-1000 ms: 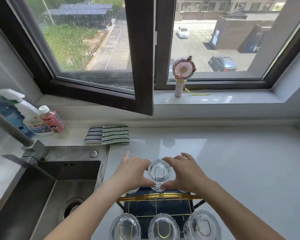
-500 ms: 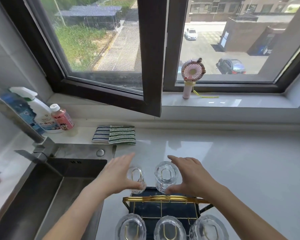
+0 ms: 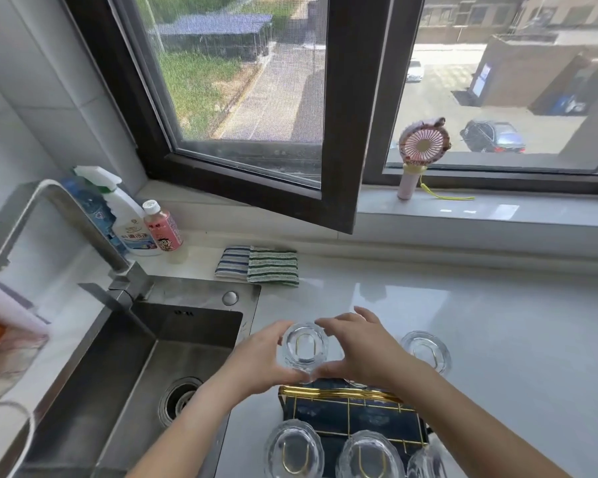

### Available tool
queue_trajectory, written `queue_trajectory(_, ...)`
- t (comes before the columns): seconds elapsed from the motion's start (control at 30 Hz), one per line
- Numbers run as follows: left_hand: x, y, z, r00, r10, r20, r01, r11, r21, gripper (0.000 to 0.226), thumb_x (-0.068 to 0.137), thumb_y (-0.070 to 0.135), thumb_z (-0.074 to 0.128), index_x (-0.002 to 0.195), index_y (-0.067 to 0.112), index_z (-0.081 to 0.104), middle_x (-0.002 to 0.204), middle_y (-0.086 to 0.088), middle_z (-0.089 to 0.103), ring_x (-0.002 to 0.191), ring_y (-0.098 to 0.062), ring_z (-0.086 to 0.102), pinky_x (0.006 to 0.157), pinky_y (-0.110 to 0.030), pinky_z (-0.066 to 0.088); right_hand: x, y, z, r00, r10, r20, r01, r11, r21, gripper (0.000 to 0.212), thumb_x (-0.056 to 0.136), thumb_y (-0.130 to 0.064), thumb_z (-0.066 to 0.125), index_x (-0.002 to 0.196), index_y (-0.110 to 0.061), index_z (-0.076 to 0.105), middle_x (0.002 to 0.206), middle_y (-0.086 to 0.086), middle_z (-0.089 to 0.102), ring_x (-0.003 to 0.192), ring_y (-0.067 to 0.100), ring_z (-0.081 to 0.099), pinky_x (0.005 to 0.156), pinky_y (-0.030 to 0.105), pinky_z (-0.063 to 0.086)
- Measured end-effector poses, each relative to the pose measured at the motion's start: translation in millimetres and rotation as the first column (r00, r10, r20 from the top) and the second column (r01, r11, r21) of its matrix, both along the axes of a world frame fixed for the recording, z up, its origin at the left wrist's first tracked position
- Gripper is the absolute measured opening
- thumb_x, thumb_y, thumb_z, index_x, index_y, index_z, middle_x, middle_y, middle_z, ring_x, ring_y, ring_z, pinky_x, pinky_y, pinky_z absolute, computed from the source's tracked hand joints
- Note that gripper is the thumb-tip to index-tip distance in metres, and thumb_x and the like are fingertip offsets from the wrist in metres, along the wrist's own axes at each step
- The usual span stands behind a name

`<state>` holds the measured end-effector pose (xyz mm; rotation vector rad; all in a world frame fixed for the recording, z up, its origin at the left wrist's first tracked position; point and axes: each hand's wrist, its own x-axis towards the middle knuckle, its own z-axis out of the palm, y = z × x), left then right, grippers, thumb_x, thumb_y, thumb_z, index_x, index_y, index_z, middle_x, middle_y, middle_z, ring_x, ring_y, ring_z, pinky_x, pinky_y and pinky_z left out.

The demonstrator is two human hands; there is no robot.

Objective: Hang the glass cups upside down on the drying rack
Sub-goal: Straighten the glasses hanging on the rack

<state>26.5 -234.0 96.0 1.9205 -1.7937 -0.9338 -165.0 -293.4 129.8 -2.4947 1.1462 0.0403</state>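
A clear glass cup point(image 3: 304, 348) stands upside down over a gold prong at the far-left corner of the drying rack point(image 3: 339, 395). My left hand point(image 3: 256, 363) and my right hand point(image 3: 363, 350) cup it from either side, thumbs meeting under it. Another upturned cup point(image 3: 427, 351) hangs on the far-right prong, apart from my right hand. Three more upturned cups point(image 3: 294, 450) sit in the rack's near row. The rack is gold wire over a dark blue tray. My right hand hides the far middle prong.
A steel sink point(image 3: 125, 384) with a tap point(image 3: 66, 222) lies left of the rack. Spray bottle point(image 3: 128, 215), pink bottle point(image 3: 161, 227) and folded striped cloths point(image 3: 259, 267) stand at the back. An open window sash point(image 3: 335, 188) overhangs the counter. A pink fan point(image 3: 422, 150) is on the sill.
Both hands have shifted left from the far middle cup to the far-left cup and now close around it. The view has swung, and the far-right cup has come into sight.
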Motion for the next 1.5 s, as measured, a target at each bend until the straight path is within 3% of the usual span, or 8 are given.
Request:
queue_trajectory(0.17, 0, -5, 5, 0.999, -0.024, -0.032, 0.024, 1.0, 0.016, 0.083, 0.043, 0.071, 0.071, 0.117, 0.053, 0.039, 0.092, 0.042, 0.049, 0.093, 0.013, 0.048, 0.07, -0.011, 0.039, -1, -2, -3, 1.0, -0.015, 0.002, 0.015, 1.0, -0.003, 0.079, 0.072, -0.068, 0.06, 0.137, -0.029, 0.04, 0.129, -0.006, 0.06, 0.128, 0.014, 0.042, 0.116, 0.041, 0.008)
queue_trajectory(0.77, 6, -7, -1, 0.998, -0.056, -0.042, 0.058, 0.998, 0.036, 0.079, 0.052, 0.058, 0.077, 0.12, 0.052, 0.039, 0.103, 0.035, 0.049, 0.097, 0.011, 0.047, 0.073, -0.01, 0.035, 1, 1, -2, 1.0, -0.015, 0.015, 0.015, 1.0, -0.022, 0.072, 0.078, -0.063, 0.059, 0.138, -0.029, 0.038, 0.133, -0.005, 0.058, 0.128, 0.016, 0.043, 0.116, 0.041, 0.008)
queue_trajectory(1.07, 4, -3, 2, 0.996, -0.068, -0.05, 0.069, 0.997, 0.024, 0.07, 0.051, 0.061, 0.075, 0.103, 0.071, 0.029, 0.099, 0.044, 0.044, 0.098, 0.018, 0.043, 0.073, -0.009, 0.035, -1, 1, -4, 1.0, -0.014, 0.014, 0.015, 0.999, -0.037, 0.073, 0.075, -0.065, 0.06, 0.135, -0.029, 0.04, 0.127, -0.005, 0.061, 0.124, 0.017, 0.046, 0.116, 0.041, 0.008)
queue_trajectory(1.23, 4, -5, -1, 0.996, -0.064, -0.055, 0.066, 0.997, 0.036, 0.076, 0.053, 0.057, 0.077, 0.116, 0.059, 0.034, 0.106, 0.036, 0.046, 0.101, 0.005, 0.048, 0.077, -0.013, 0.037, -2, 0, -7, 1.0, -0.013, 0.024, 0.014, 0.999, -0.047, 0.073, 0.074, -0.065, 0.06, 0.135, -0.028, 0.041, 0.126, -0.005, 0.062, 0.123, 0.018, 0.047, 0.116, 0.041, 0.009)
queue_trajectory(1.37, 8, 2, 2, 0.998, -0.022, -0.062, 0.028, 0.995, 0.095, 0.098, 0.055, 0.052, 0.079, 0.136, 0.044, 0.024, 0.123, 0.026, 0.041, 0.112, 0.0, 0.042, 0.091, -0.026, 0.039, -6, 1, 1, 0.999, -0.018, 0.042, 0.02, 0.999, -0.034, 0.083, 0.074, -0.069, 0.056, 0.141, -0.026, 0.032, 0.133, -0.007, 0.057, 0.127, 0.015, 0.044, 0.117, 0.041, 0.012)
queue_trajectory(1.43, 14, 12, 10, 0.998, 0.033, -0.055, -0.028, 0.996, 0.089, 0.097, 0.06, 0.052, 0.077, 0.139, 0.036, 0.024, 0.133, 0.02, 0.041, 0.116, -0.001, 0.043, 0.098, -0.032, 0.04, -15, 6, 13, 0.987, -0.084, 0.135, 0.086, 0.996, -0.008, 0.086, 0.073, -0.074, 0.046, 0.142, -0.025, 0.031, 0.134, -0.008, 0.055, 0.126, 0.014, 0.044, 0.116, 0.04, 0.017)
queue_trajectory(1.5, 20, 29, 19, 0.993, 0.103, -0.048, -0.104, 0.995, -0.005, 0.079, 0.068, 0.055, 0.071, 0.135, 0.032, 0.036, 0.131, 0.018, 0.046, 0.112, 0.002, 0.047, 0.097, -0.033, 0.044, -31, 18, 24, 0.93, -0.178, 0.32, 0.179, 0.984, 0.026, 0.085, 0.072, -0.074, 0.041, 0.139, -0.021, 0.039, 0.128, -0.006, 0.059, 0.12, 0.014, 0.049, 0.11, 0.04, 0.03)
